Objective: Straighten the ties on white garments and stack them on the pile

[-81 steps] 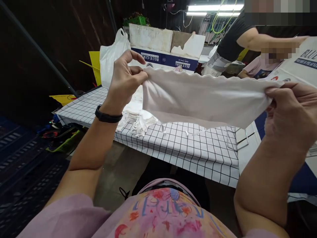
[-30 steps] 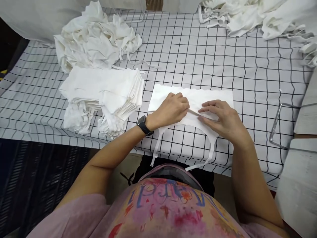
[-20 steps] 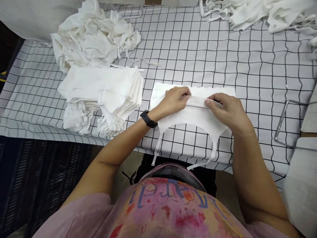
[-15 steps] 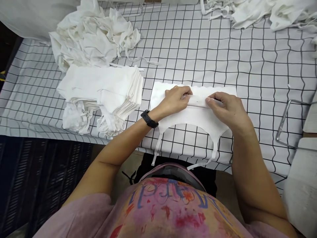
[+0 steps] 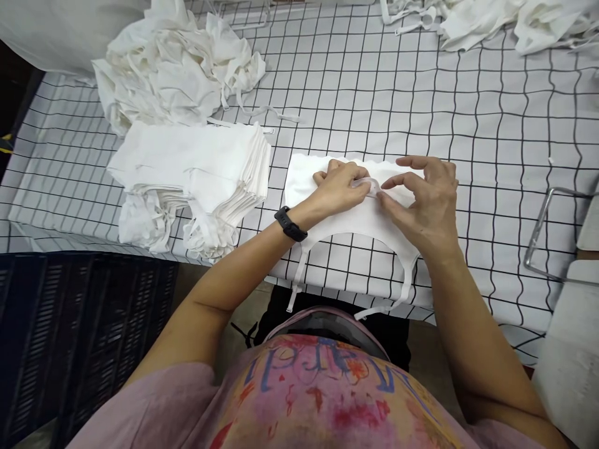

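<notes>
One uneven tug could crease the white garment (image 5: pixel 358 218) mid-frame, its fold (image 5: pixel 366 183) pinched by the left hand (image 5: pixel 340 190), while whether the right hand (image 5: pixel 429 209) grips cannot be told.

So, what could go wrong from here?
The straps of the white garment reach past the table's front edge, so they might snag on clothing. The curled strip at the left hand could set crooked. The neat stack adjoins the loose pile, so pieces may mix.
</notes>
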`<state>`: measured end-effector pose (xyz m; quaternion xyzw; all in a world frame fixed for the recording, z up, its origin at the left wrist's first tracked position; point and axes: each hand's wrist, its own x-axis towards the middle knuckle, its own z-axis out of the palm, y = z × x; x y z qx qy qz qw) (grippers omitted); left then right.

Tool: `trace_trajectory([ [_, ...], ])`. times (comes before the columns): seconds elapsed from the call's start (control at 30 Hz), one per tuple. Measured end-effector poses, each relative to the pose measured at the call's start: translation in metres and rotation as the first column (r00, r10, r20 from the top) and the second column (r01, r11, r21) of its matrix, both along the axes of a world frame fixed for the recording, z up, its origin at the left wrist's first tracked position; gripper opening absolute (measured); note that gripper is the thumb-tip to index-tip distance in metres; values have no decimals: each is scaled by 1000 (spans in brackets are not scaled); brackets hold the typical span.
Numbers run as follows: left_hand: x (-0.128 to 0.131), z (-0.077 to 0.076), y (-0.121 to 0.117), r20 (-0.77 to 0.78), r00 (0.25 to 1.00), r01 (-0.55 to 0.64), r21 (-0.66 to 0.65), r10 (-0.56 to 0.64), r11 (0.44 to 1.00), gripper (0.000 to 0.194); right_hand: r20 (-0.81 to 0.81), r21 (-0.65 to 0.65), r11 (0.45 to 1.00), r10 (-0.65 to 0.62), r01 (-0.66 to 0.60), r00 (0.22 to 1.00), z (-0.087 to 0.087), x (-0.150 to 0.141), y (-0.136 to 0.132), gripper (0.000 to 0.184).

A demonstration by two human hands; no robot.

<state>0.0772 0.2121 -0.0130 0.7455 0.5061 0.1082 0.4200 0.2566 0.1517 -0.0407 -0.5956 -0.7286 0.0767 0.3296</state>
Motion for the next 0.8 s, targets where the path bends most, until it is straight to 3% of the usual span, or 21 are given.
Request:
trace_trajectory([
  [0.13,-1,3,-1,19,1000,5,-22,-5,1000,16,1,66,994,-82,82,997,7,-4,-2,13],
  [0.23,-2,4,-1,31,1000,1,-27,-1,1000,17,29,64,997,-36,35,999,9,-4,-2,5],
  [0.37,-2,5,-1,28,1000,-6,-46,7,999,19,63,56,998,2,-5,998,3,-4,1,4],
  [0.8,-1,7,-4,-19,1000,6,-48,-7,999,18,32,46,996,-80,78,996,-8,-7,6,9],
])
